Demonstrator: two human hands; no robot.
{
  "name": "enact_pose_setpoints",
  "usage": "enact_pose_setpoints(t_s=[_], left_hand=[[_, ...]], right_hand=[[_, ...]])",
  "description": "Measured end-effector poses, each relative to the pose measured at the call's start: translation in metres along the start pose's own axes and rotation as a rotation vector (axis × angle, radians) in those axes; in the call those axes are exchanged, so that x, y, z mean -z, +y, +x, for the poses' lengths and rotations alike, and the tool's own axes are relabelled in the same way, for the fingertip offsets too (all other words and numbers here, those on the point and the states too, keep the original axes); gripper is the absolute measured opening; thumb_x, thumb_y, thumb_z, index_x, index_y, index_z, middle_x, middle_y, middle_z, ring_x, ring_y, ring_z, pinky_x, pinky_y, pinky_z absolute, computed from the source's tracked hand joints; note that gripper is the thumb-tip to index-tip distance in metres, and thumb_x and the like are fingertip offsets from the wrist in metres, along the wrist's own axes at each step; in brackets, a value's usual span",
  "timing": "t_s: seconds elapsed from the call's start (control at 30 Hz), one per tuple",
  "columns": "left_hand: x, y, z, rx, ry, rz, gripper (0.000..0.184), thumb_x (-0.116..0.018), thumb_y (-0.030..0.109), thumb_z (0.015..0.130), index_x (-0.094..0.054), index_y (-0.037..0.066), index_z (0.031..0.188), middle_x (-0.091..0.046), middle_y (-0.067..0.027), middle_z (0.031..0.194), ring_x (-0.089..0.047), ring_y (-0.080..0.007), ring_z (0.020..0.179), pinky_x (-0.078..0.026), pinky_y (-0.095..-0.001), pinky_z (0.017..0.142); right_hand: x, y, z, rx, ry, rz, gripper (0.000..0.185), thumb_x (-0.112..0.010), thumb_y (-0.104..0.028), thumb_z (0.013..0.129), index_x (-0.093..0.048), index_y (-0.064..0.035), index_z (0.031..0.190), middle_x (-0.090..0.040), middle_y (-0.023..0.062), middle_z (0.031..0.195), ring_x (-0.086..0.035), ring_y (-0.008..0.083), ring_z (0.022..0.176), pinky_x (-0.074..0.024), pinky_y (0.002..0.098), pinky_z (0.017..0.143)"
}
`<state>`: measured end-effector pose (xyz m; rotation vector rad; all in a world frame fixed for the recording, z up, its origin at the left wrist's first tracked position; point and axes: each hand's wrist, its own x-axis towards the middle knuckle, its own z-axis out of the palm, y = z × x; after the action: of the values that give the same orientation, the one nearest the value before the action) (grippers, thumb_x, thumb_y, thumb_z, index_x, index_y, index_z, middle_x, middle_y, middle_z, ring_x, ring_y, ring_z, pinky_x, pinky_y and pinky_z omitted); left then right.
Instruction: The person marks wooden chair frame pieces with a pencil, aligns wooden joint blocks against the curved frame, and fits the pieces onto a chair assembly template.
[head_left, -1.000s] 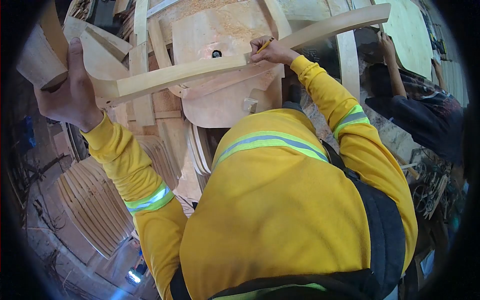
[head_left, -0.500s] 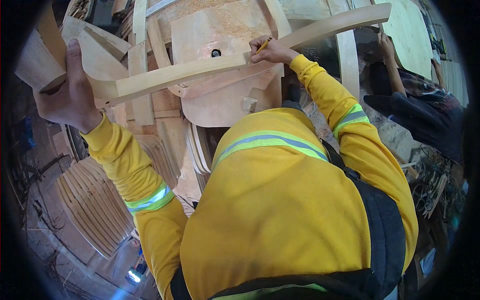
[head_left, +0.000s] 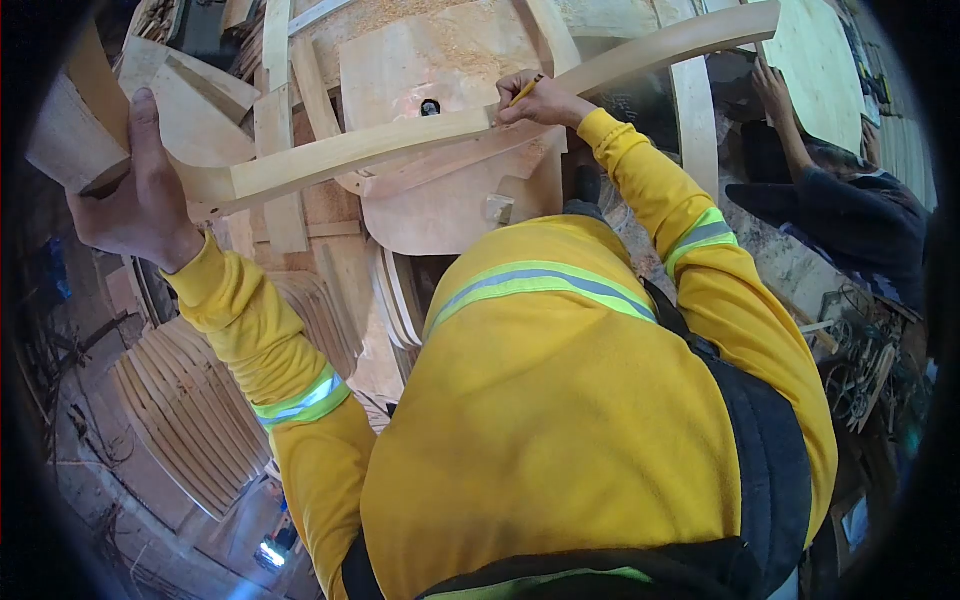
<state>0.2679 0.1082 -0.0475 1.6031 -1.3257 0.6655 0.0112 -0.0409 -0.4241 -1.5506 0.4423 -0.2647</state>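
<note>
"Where the right hand (head_left: 540, 105) sits, what is the long wooden strip (head_left: 370, 142) like?"

"Pale and smooth, with a gentle bow along its length. It runs from beside the left hand (head_left: 140, 205) up to a squared end at the upper right, crossing above a broad wooden panel (head_left: 430, 215) with a rounded corner."

"And its near-left end?"

"It meets a curved, lighter wooden section (head_left: 200, 178) at a crisp angle. I can't tell how the two are joined."

"How is the left hand posed?"

"Raised at the far left, thumb pointing up and spread from the fingers, cupped around the lower end of a thick wooden piece (head_left: 78, 135). Whether that piece belongs with the strip, I can't tell."

"The right one?"

"Closed narrowly, fingers curled around a yellow pencil (head_left: 527, 90), knuckles up and the hand against the strip near its middle. The pencil slants; its tip is hidden. The forearm comes in from the lower right."

"Anything beyond?"

"A co-worker's hand (head_left: 772, 92) is at the edge of a pale sheet (head_left: 815, 75) on the right, apart from this person's hands."
</note>
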Motion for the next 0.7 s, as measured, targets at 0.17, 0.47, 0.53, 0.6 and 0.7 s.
enact_pose_setpoints(t_s=[0.17,0.47,0.53,0.6,0.7], left_hand=[[0.002,-0.003,0.0,0.06,-0.014,0.0,0.042,-0.092,0.011,0.073,-0.07,-0.011,0.101,-0.075,-0.0173,0.1,-0.072,-0.0184,0.085,-0.058,-0.0319,0.081],[0.004,0.0,-0.002,0.041,-0.017,0.002,0.045,-0.092,0.012,0.073,-0.07,-0.011,0.104,-0.075,-0.0176,0.101,-0.073,-0.0193,0.086,-0.057,-0.0314,0.081],[0.005,-0.003,-0.002,0.053,-0.021,0.014,0.046,-0.092,0.012,0.073,-0.069,-0.012,0.105,-0.075,-0.018,0.102,-0.073,-0.0196,0.086,-0.057,-0.0315,0.081],[0.005,-0.004,-0.002,0.061,-0.021,0.03,0.047,-0.092,0.012,0.073,-0.069,-0.012,0.106,-0.074,-0.0183,0.102,-0.073,-0.02,0.086,-0.057,-0.0315,0.081],[0.008,-0.004,-0.004,0.07,-0.006,0.046,0.049,-0.092,0.012,0.072,-0.068,-0.012,0.107,-0.074,-0.0186,0.102,-0.072,-0.0207,0.085,-0.058,-0.0318,0.08]], right_hand=[[-0.001,0.007,0.003,0.008,0.015,-0.006,0.029,-0.078,-0.008,0.078,-0.051,-0.0072,0.068,-0.061,-0.0023,0.067,-0.054,0.0055,0.066,-0.0449,0.0264,0.063],[-0.002,0.004,0.002,-0.019,-0.006,0.02,0.027,-0.079,-0.004,0.077,-0.053,-0.0064,0.068,-0.063,-0.0017,0.068,-0.055,0.0054,0.066,-0.0459,0.0254,0.063],[-0.001,0.009,0.004,-0.008,-0.04,-0.029,0.026,-0.079,-0.004,0.077,-0.054,-0.0063,0.068,-0.063,-0.0017,0.069,-0.055,0.0057,0.066,-0.0462,0.0253,0.063],[0.0,0.012,0.004,0.01,-0.018,0.045,0.025,-0.079,-0.005,0.078,-0.055,-0.0065,0.07,-0.063,-0.0023,0.069,-0.056,0.0061,0.066,-0.0467,0.0255,0.063],[0.004,0.002,0.002,-0.015,0.128,0.152,0.022,-0.078,-0.006,0.08,-0.057,-0.0068,0.073,-0.062,-0.0027,0.072,-0.057,0.0068,0.069,-0.0475,0.025,0.066]])
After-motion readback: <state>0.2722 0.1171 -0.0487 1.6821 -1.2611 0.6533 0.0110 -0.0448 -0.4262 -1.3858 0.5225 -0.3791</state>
